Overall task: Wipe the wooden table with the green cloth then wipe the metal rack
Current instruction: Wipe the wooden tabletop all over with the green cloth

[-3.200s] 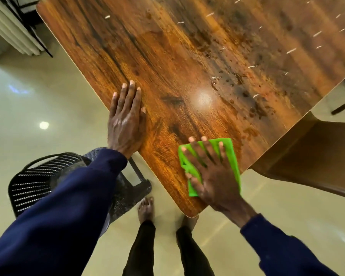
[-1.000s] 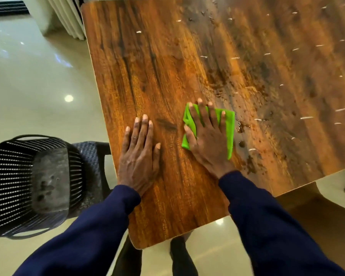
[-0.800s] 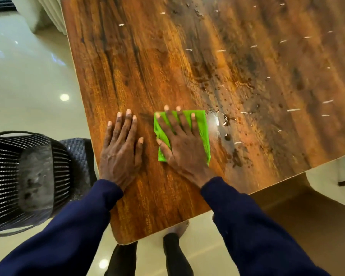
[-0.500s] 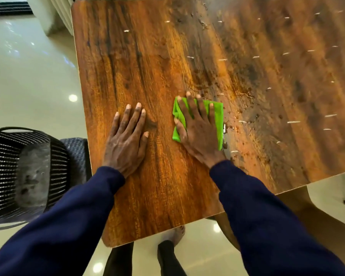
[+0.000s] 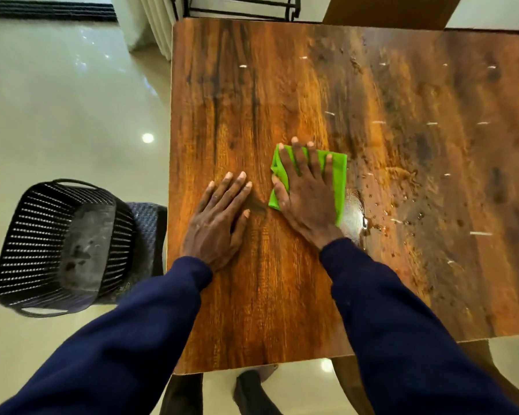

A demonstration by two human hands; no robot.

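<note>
Wooden surface, droplets unwiped at frame right; your right hand presses the cloth with straight fingers, left hand rests flat. Rack likely still to do.

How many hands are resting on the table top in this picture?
2. The left hand lies flat on the bare wooden table near its left edge. The right hand presses flat on the green cloth beside it. No other hand is visible.
</note>
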